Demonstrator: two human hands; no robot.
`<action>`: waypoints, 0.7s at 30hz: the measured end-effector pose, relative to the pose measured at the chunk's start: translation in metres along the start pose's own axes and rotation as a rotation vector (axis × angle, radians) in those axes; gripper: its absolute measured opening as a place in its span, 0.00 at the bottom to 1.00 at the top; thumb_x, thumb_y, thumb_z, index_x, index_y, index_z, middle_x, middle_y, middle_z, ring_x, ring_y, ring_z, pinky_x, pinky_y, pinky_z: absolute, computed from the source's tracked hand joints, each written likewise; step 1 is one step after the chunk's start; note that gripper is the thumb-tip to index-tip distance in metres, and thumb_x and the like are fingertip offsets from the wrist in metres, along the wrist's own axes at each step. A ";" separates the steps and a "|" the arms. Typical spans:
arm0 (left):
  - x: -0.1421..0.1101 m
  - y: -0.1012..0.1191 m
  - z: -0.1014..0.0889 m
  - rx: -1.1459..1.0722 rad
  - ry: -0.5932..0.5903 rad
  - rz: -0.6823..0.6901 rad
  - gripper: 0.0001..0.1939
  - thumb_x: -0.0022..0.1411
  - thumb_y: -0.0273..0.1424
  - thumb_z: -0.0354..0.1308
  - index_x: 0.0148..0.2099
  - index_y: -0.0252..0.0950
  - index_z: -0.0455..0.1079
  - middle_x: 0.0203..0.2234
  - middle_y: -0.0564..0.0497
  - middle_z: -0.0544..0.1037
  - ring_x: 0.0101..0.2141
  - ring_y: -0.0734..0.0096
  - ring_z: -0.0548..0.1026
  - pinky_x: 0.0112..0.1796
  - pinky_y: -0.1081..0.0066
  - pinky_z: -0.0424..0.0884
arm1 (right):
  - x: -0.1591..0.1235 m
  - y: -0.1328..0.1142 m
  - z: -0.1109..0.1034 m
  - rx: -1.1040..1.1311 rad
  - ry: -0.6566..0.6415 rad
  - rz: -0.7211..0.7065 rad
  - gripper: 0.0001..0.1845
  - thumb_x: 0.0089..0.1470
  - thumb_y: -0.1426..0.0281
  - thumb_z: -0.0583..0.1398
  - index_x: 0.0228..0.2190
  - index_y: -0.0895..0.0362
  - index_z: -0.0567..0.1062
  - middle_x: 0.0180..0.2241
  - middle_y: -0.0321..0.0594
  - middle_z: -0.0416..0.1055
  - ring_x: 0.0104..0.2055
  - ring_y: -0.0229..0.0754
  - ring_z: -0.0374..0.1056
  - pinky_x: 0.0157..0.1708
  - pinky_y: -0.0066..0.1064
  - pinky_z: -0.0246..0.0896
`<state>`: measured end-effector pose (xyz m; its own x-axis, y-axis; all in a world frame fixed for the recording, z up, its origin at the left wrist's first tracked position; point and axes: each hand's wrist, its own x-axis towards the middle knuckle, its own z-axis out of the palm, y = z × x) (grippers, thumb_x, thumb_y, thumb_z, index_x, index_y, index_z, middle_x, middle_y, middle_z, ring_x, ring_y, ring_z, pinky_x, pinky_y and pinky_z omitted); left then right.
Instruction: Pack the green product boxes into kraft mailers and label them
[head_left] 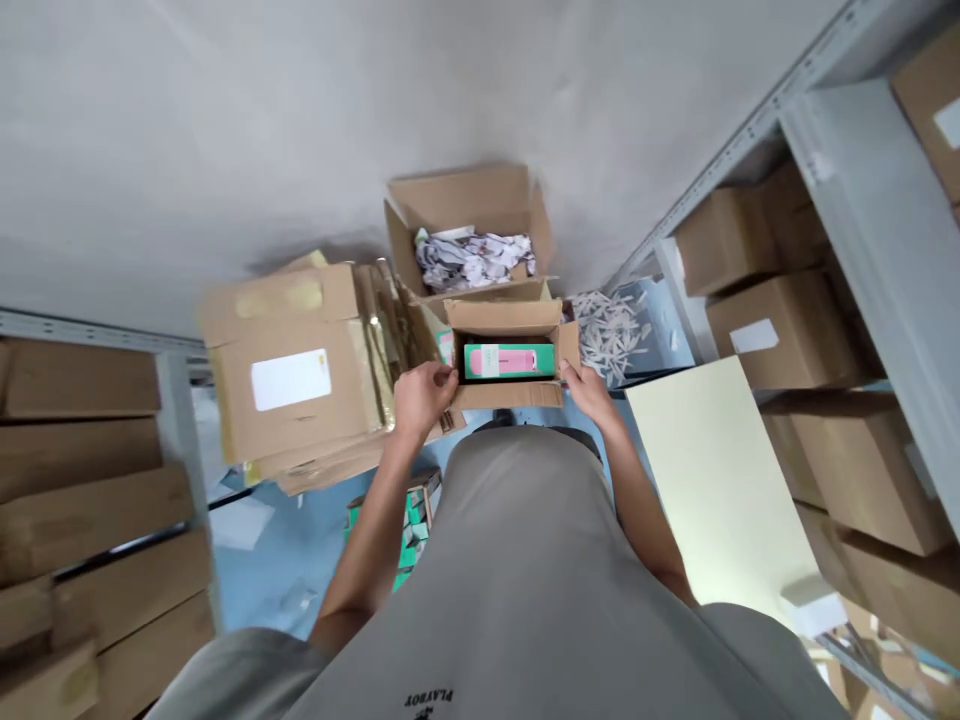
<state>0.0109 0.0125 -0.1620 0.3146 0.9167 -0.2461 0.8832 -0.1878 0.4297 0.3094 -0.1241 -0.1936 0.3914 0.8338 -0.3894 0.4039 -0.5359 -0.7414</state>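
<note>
In front of my body is an open cardboard box (pixel 506 396) with its flaps spread. Inside it lies a green box (pixel 546 360) with a pink picture and a white label. My left hand (pixel 424 398) pinches the left side of the cardboard box near its front corner. At the opposite side, my right hand (pixel 589 388) grips the right flap between thumb and fingers. Just behind stands a larger open carton (pixel 465 205) filled with crumpled paper (pixel 480 260).
Flattened cartons (pixel 300 310) are stacked to the left. Shredded paper (pixel 609 335) lies right of the box, near a pale yellow board (pixel 720 480). Shelves with brown boxes (pixel 780 320) line both sides. A carton of green boxes (pixel 412 525) sits on the blue floor (pixel 277 570).
</note>
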 end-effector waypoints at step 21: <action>0.224 0.033 -0.079 -0.016 0.097 0.204 0.14 0.71 0.30 0.65 0.56 0.31 0.79 0.51 0.37 0.83 0.55 0.50 0.80 0.61 0.56 0.74 | 0.046 -0.042 0.031 0.036 -0.098 -0.047 0.22 0.69 0.50 0.59 0.47 0.54 0.81 0.49 0.49 0.86 0.51 0.53 0.82 0.56 0.41 0.75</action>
<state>0.0828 0.2400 -0.1343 0.4509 0.8900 -0.0682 0.7987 -0.3682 0.4759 0.2848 -0.0595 -0.1974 0.2889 0.8680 -0.4039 0.3897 -0.4920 -0.7785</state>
